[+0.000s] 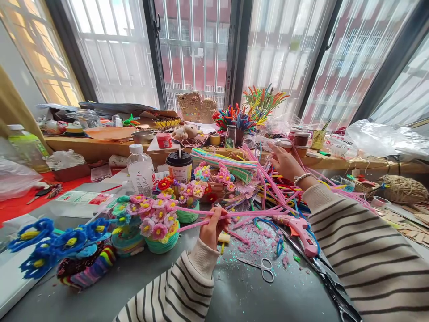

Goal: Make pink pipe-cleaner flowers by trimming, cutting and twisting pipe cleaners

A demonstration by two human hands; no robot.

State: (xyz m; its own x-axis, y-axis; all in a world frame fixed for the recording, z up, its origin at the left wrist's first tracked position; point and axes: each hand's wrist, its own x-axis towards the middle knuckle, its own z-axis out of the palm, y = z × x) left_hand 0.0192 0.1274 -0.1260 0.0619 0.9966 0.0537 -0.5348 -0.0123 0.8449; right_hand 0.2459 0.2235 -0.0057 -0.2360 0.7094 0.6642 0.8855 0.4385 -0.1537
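Closed around several long pink pipe cleaners [248,213], my left hand [214,226] is over the middle of the grey table. The stems stick out to both sides of the fist. Farther back on the right, my right hand [284,162] reaches over a heap of loose pipe cleaners, beside upright pink stems [270,179]; its fingers look partly stretched, and I cannot make out whether they hold a stem. Left of my left hand stand pots of pipe-cleaner flowers, pink ones [160,217] and blue ones [70,241]. A bundle of pastel pipe cleaners [224,163] lies behind.
Small scissors [259,268] lie in front among pink fluff and glitter. A pink glue gun [300,232] rests at right, near larger black-handled scissors [345,313]. A water bottle [140,170] and a lidded cup [180,169] stand behind the flowers. Jars [301,139] line the window ledge.
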